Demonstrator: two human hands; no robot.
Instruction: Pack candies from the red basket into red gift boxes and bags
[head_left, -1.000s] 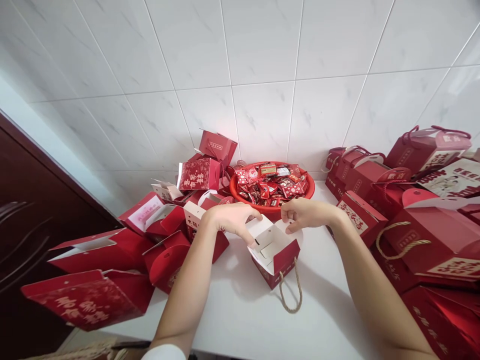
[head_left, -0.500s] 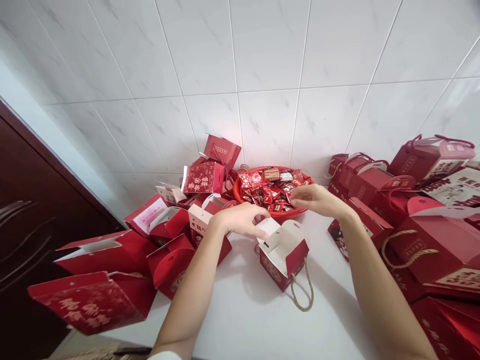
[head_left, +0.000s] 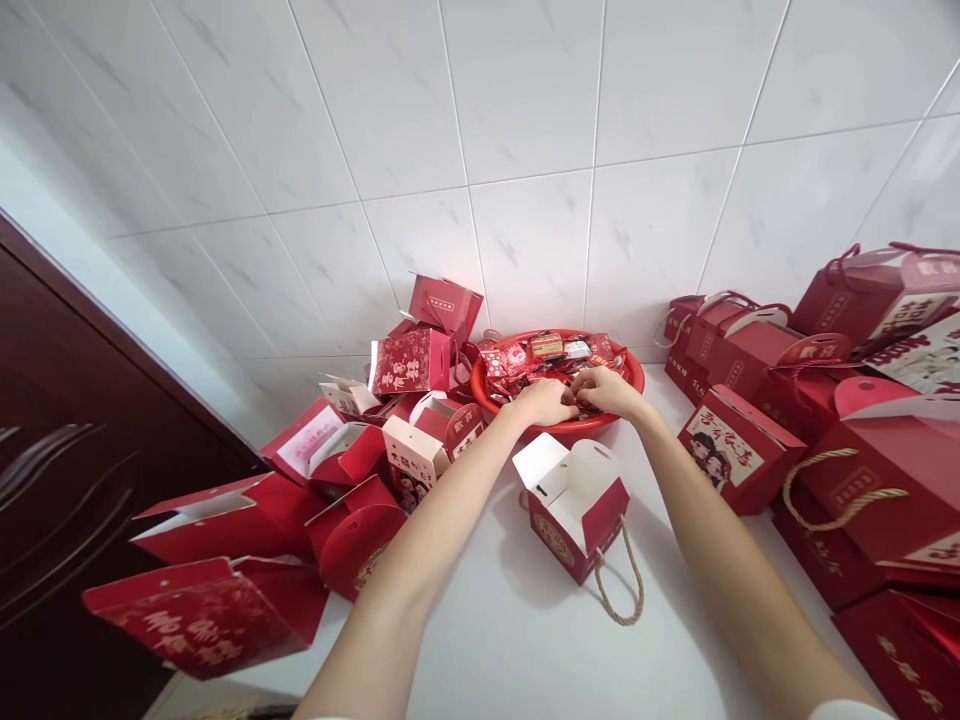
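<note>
Both hands are in the red basin [head_left: 634,378], which is heaped with wrapped candies [head_left: 547,347], mostly red. My left hand [head_left: 549,402] bends over the near side of the heap, fingers curled closed on candies that its back mostly hides. Right beside it, my right hand [head_left: 604,390] pinches down among the candies, fingertips close to the left ones; which pieces it touches is hidden. In front of the basin stands a small red gift box [head_left: 574,510], its lid flaps up and its white inside bare. A rope handle [head_left: 634,590] hangs from its near side onto the table.
Red boxes with flaps up [head_left: 217,615] crowd the left side. Red boxes with handles [head_left: 877,480] are stacked on the right, one with a cartoon couple [head_left: 712,455] nearest the middle. A tiled wall [head_left: 525,230] rises behind the white table [head_left: 510,640].
My left hand has left the gift box's flap and gone forward into the basin. My right hand has come down onto the candies, and the hands are now close together.
</note>
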